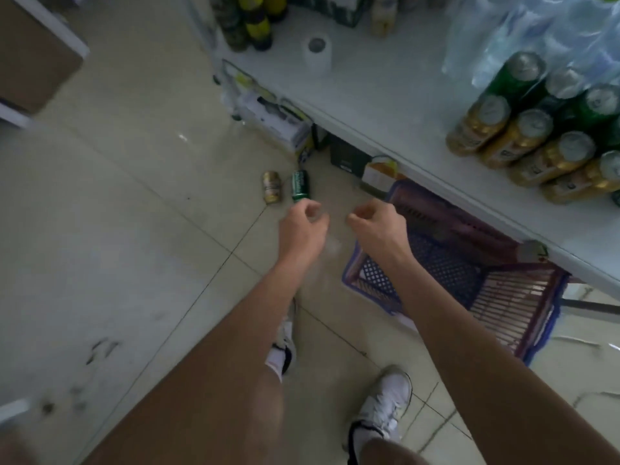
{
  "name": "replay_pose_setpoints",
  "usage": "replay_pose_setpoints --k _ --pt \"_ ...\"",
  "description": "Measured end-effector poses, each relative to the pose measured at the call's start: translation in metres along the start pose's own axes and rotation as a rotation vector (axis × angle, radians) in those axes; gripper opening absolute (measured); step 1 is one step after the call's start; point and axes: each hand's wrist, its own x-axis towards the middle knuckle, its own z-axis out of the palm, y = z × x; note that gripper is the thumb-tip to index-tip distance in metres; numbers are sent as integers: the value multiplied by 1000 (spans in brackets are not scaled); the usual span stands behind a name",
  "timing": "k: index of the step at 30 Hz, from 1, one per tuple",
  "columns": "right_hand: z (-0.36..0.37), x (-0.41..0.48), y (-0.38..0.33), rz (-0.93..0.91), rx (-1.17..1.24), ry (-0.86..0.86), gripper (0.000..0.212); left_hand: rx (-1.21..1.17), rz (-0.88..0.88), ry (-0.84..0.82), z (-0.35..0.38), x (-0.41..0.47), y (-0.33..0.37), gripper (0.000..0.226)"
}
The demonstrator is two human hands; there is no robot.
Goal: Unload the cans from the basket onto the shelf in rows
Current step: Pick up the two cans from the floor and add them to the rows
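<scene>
A: Hands?
B: Both empty. Left hand (pixel 303 226) and right hand (pixel 377 226) have fingers loosely curled and hold nothing.
A: Cans?
B: Two are lying on their sides on the floor (pixel 134 229). The green can (pixel 299 185) is just beyond the left fingertips, near but not touching. The gold can (pixel 271 192) is just beside it, further left of those fingers. The basket (pixel 379 276) sits right of the right fingers, partly under the shelf (pixel 385 95). I see no cans in the part that shows.
A: Approach?
B: My read: the left hand takes green first. Wrap the fingers across the body, not the ends, because it can roll. Come down from above; a side nudge could send it under the shelf. Gold goes next, same grip.
A: Placement?
B: Stand each one upright on the shelf, up and right of the right fingers, beside the rows of cans (pixel 533 142). Match colours: gold with the gold row, green with the green.
</scene>
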Motion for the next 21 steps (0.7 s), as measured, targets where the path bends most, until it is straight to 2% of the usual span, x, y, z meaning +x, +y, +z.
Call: replay_pose_setpoints --k 3,8,12,21 --pt "43 22 -26 16 -64 -41 25 -5 -67 16 -19 27 -27 21" --pt "120 74 -31 51 -134 -85 29 -39 -179 8 -28 91 -85 26" --pt "170 120 -25 94 -174 -109 43 -38 -213 -9 -26 144 -127 27" --pt "264 197 -2 184 -203 -142 60 -10 -246 -36 2 234 -196 29"
